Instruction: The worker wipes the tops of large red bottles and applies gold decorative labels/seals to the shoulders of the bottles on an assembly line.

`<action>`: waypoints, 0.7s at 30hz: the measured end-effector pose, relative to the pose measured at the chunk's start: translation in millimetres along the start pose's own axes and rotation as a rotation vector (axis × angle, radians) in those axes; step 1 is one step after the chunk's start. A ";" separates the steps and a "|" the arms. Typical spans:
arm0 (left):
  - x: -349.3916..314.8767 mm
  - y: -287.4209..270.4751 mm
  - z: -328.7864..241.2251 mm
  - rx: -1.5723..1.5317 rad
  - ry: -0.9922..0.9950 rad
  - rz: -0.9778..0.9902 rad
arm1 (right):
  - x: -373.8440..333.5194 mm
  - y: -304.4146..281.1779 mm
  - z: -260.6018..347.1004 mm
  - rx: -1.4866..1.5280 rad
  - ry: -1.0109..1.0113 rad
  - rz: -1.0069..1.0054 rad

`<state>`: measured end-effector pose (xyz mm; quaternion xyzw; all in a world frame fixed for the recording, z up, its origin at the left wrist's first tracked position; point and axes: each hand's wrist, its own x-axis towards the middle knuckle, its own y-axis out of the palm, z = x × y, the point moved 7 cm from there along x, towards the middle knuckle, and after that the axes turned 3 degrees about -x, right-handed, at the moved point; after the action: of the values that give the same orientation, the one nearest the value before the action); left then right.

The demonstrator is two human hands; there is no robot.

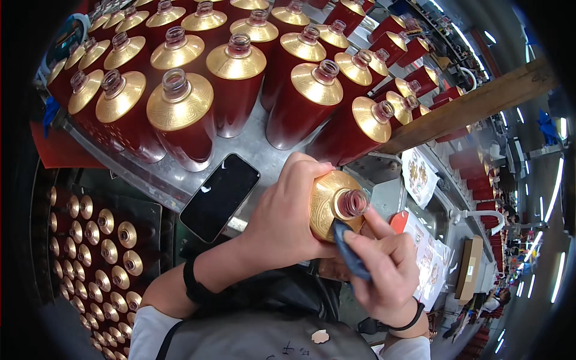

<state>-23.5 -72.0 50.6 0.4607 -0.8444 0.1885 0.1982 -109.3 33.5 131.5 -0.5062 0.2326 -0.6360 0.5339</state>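
Black phone [220,198] near left hand [283,213]

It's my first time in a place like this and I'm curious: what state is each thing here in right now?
Held bottle: uncapped
Blue cloth: folded, against the bottle
Left grip: holding the bottle
Right grip: pinching the cloth
Phone: face up, screen dark
Front-row bottles: upright, uncapped
Lower-left bottles: grouped closely, caps unclear
Ceiling lights: lit
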 end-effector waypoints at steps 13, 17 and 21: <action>1.8 -15.6 -0.6 -0.094 -0.087 0.169 | -5.1 -10.1 -8.4 0.016 0.009 0.080; 8.5 -12.1 3.6 -0.006 -0.062 0.327 | -3.3 4.0 1.7 -0.044 -0.184 0.122; 7.1 -9.0 -1.4 0.053 -0.012 0.140 | -1.8 3.7 -2.2 -0.105 -0.147 -0.017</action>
<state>-19.1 -80.8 56.6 0.4066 -0.8704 0.2215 0.1673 -109.8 33.5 126.9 -0.5809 0.2213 -0.5886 0.5168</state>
